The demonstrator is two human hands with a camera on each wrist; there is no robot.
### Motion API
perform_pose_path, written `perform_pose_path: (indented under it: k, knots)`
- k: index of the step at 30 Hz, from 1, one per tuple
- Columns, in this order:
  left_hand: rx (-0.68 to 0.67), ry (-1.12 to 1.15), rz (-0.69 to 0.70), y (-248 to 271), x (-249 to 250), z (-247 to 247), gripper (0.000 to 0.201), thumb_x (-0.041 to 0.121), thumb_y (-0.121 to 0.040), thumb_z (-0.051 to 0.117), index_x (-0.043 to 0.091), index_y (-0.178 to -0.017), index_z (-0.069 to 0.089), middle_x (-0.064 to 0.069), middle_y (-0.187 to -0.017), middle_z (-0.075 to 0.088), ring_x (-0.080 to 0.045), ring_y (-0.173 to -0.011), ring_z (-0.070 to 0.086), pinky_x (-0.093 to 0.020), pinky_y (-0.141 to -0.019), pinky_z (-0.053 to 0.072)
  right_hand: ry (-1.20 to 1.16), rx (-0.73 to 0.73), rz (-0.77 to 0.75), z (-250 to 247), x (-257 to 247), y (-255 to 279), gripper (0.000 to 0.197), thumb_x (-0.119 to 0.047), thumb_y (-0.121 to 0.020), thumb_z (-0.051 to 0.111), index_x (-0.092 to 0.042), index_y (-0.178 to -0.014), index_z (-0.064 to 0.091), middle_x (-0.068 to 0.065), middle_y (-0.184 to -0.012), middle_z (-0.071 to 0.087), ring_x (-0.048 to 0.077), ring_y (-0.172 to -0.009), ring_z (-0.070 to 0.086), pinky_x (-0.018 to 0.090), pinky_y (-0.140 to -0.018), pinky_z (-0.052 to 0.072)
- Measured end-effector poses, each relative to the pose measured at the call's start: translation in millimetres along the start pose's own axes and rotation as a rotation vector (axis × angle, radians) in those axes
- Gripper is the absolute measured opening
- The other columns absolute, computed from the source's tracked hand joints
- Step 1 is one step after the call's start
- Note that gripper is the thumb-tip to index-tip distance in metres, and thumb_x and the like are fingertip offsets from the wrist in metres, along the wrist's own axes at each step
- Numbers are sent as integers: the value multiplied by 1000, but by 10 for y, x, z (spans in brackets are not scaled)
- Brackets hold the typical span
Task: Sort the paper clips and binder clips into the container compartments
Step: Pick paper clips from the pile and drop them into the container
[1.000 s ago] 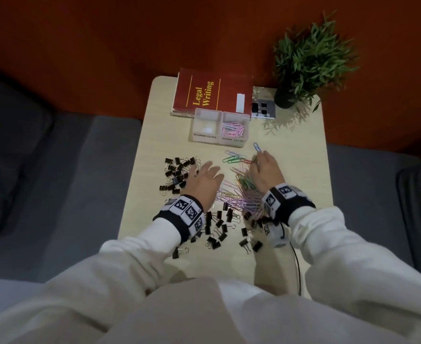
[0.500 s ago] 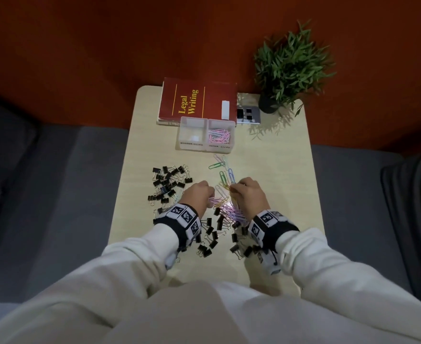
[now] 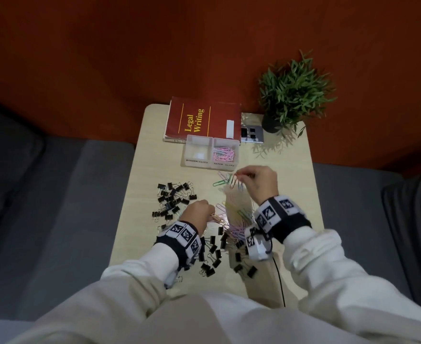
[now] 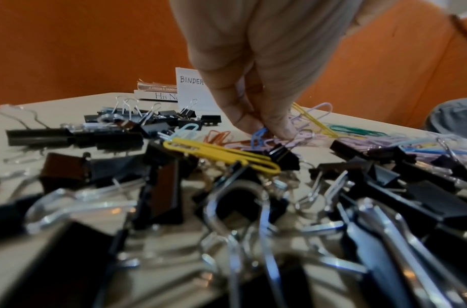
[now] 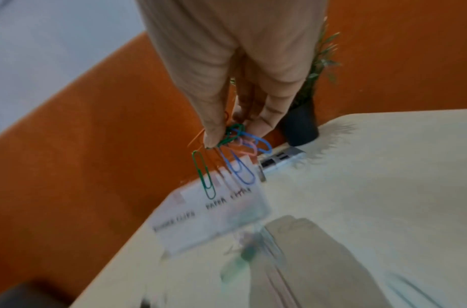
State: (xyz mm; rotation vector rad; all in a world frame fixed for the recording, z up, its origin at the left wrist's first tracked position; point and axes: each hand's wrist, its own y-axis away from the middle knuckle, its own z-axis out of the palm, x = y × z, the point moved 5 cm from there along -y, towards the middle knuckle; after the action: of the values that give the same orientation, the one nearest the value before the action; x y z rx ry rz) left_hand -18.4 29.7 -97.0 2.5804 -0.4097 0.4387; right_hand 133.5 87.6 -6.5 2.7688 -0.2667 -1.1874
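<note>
Head view: our right hand [image 3: 259, 183] has risen from the pile, now near the clear two-compartment plastic container [image 3: 210, 165]. Left wrist: left hand [image 4: 256, 68] pinches coloured wire paper clips [image 4: 258, 135] among black metal binder clips [image 4: 284, 155]. Right wrist: thumb and fingers [image 5: 213, 133] pinch a dangling clip bunch [image 5: 235, 158], drop pending.

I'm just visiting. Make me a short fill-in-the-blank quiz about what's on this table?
1. The right hand holds a bunch of ____ clips above the table.
2. The container compartment labelled BINDER CLIPS is ____.
3. The red book reads Legal ____.
4. The left hand pinches clips on the ____.

Missing: paper; empty; Writing; table
</note>
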Motion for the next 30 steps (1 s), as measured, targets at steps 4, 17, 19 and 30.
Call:
perform_pose_path:
  k: [4, 17, 19, 30]
  knots:
    - [-13, -27, -13, -10, -17, 20, 21, 4, -92, 51, 7, -105, 67, -13, -104, 60, -29, -96, 61, -32, -76, 49, -38, 26, -8, -24, -313, -469, 10, -10, -80, 68, -11, -88, 74, 6, -91, 74, 17, -84, 66, 26, -82, 52]
    - [-132, -59, -53, -29, -19, 21, 19, 3, -92, 50, 5, -101, 67, -11, -96, 59, -30, -93, 63, -38, -81, 55, 479, -246, 61, 525, -378, -1093, 18, -18, -79, 66, -8, -93, 71, 10, -101, 70, 25, -90, 63, 28, -73, 51]
    - [-142, 3, -63, -20, -12, -47, 19, 6, -94, 52, 6, -105, 67, -12, -105, 64, -27, -97, 63, -34, -84, 54, 475, -269, 46, 558, -358, -1049, 26, -22, -76, 70, -5, -95, 68, 12, -99, 69, 25, -88, 63, 27, -70, 50]
    - [349, 447, -143, -450, 145, -1375, 19, 18, -87, 65, 9, -103, 72, -6, -105, 72, -19, -98, 66, -27, -92, 51, 142, -46, -64, -95, 24, 134, 20, -12, -86, 56, -9, -101, 69, 10, -101, 72, 22, -87, 65, 39, -85, 54]
